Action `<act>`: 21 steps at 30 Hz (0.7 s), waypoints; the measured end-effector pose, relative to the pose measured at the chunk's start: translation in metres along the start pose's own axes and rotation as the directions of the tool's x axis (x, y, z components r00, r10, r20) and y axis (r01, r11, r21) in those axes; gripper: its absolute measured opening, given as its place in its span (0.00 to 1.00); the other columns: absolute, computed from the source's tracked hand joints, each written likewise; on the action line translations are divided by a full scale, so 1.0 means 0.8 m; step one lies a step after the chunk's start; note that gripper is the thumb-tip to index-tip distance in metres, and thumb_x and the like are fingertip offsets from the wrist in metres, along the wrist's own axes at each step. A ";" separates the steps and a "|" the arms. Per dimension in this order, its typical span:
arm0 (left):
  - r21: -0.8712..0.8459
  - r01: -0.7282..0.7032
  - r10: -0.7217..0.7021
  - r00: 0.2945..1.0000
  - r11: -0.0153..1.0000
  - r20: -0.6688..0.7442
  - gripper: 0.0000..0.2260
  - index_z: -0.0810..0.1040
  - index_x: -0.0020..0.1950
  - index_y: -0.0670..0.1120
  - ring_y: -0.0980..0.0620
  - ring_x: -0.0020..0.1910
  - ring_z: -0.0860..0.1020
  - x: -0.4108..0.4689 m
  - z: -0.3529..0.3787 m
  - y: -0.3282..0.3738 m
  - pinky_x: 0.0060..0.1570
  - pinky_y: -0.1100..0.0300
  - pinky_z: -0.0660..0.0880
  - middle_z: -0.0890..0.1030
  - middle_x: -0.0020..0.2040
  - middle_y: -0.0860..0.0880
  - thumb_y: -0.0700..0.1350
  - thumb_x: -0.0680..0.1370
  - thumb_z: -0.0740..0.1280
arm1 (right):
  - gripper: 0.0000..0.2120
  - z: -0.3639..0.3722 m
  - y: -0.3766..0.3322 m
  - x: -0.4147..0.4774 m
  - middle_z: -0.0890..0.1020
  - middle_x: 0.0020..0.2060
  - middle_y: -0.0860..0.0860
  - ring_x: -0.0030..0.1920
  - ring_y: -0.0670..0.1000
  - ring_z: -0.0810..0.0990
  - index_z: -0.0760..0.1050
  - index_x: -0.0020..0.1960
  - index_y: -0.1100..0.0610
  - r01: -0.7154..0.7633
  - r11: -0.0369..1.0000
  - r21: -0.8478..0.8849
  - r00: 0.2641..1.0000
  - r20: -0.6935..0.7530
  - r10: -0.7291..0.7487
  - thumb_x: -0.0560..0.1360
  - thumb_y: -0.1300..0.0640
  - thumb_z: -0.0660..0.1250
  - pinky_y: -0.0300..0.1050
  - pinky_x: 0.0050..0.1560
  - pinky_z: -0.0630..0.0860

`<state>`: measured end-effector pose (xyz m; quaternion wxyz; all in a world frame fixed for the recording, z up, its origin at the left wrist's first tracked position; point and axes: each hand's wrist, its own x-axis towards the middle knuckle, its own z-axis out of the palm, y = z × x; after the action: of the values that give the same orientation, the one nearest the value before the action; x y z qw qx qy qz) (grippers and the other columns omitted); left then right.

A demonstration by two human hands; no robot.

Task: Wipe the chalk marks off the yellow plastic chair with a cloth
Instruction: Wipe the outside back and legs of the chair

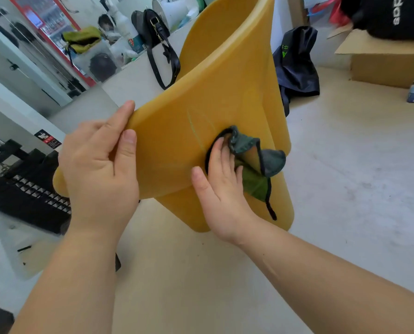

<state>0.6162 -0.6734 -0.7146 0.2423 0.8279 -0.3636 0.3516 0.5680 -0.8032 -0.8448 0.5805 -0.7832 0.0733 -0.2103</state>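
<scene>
Item: yellow plastic chair (225, 92), held tilted over the floor (345, 165), presumably so that the marked face is presented for wiping. Left grip (100, 165): closed on the chair's edge, thumb over it. Right grip (220, 186): fingers laid almost straight, cloth (256, 162) pressed to the face just beside faint chalk marks (196, 126).

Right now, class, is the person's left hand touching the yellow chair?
Touching. The head view shows the left hand pinching the edge of the yellow chair, with the thumb pressed on its near face and a finger along the rim.
</scene>
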 end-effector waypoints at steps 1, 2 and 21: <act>0.010 -0.017 0.017 1.000 1.000 0.002 0.16 0.74 0.71 0.48 0.50 0.53 0.73 -0.002 -0.001 -0.002 0.57 0.46 0.70 0.76 0.52 0.51 0.46 0.84 0.60 | 0.43 -0.001 -0.009 -0.001 0.34 0.79 0.37 0.78 0.40 0.30 0.27 0.79 0.45 -0.010 0.997 0.079 1.000 -0.008 0.011 0.73 0.25 0.36 0.54 0.79 0.31; 0.015 -0.031 0.031 0.999 0.999 0.008 0.16 0.73 0.71 0.48 0.52 0.54 0.72 -0.004 -0.004 -0.005 0.58 0.47 0.70 0.76 0.54 0.51 0.45 0.84 0.60 | 0.42 -0.004 -0.014 -0.002 0.37 0.77 0.34 0.78 0.37 0.32 0.29 0.79 0.43 -0.018 0.989 0.148 1.000 -0.021 0.021 0.73 0.26 0.37 0.54 0.80 0.33; 0.000 0.088 -0.088 0.992 0.996 0.093 0.20 0.71 0.69 0.63 0.48 0.49 0.76 0.011 -0.007 0.071 0.49 0.42 0.75 0.81 0.51 0.51 0.65 0.79 0.57 | 0.28 -0.077 0.006 0.007 0.54 0.81 0.53 0.82 0.48 0.50 0.58 0.80 0.65 0.407 0.910 -0.076 0.813 -0.424 -0.399 0.82 0.72 0.58 0.44 0.81 0.51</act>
<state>0.5747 -0.7083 -0.6956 0.2421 0.8580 -0.3384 0.3011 0.5477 -0.8606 -0.8330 0.4991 -0.7094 0.0301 -0.4968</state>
